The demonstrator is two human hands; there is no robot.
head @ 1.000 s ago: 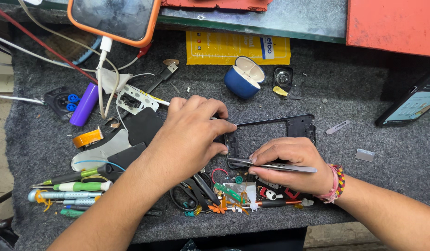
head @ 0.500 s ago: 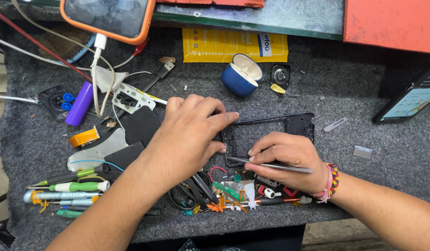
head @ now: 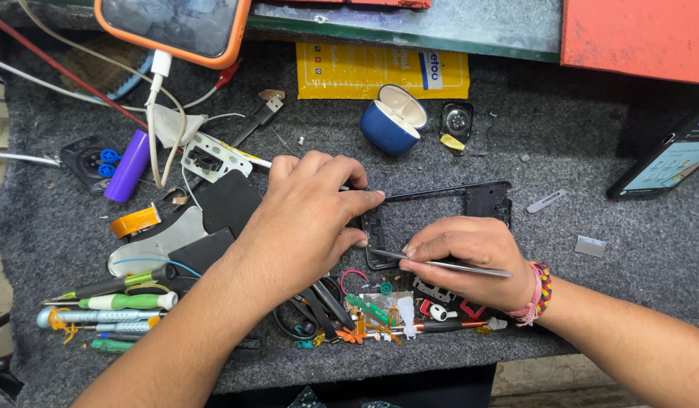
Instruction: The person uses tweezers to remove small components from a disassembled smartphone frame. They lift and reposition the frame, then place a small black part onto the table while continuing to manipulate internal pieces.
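Two hands: both work at one black phone frame [head: 440, 193] near the middle of a grey felt-covered table [head: 591, 302], seen from above.
Left hand [head: 304, 219]: enters from 7 o'clock, palm down, fingers curled over the frame's left end and pressing it to the felt; it grips the frame rather than lying open.
Right hand [head: 470, 253]: enters from 4 o'clock, closed in a pinch on thin metal tweezers [head: 440, 264], whose tip points toward 9 o'clock and meets the frame's lower left corner. A beaded bracelet [head: 538, 291] is on the wrist.
Phone frame: an empty black rectangular rim lying flat, its long side running 9 to 3 o'clock; its right end is bare, the left end is under the left hand's fingers.
At 12 o'clock of the frame: an open blue earbud case [head: 395, 121] with a cream lining, a small black square part [head: 457, 119] just beside it, and a yellow packet [head: 379, 72] behind.
At 10 o'clock: an orange-cased phone [head: 172, 26] with a white cable plugged in, a purple cylinder [head: 128, 165] and a roll of orange tape [head: 134, 221].
At 8 o'clock: several screwdrivers [head: 115, 302] laid side by side at the table's near left edge.
At 6 o'clock: a litter of small coloured parts and scissors [head: 311, 313] between the two wrists.
At 2 o'clock: a second phone [head: 667, 162] with a lit screen, at the table's right edge, well apart from the hands.
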